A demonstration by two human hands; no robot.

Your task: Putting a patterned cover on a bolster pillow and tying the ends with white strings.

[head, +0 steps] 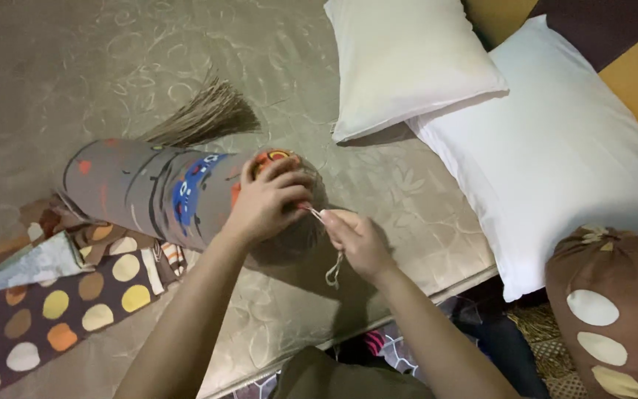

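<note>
Your left hand (271, 199) clamps the gathered end of the grey patterned bolster (164, 193), which lies left of the white pillows (474, 96), bracing it while your right hand (356, 240) pinches its drawstring (331, 272) taut.

two white pillows (407, 63) (563, 155), two bolsters, one grey (156, 188) and one brown spotted (614, 310), one spotted cloth (53, 310), one broom (204, 118), one string (331, 270), two hands (271, 199) (359, 240).
</note>
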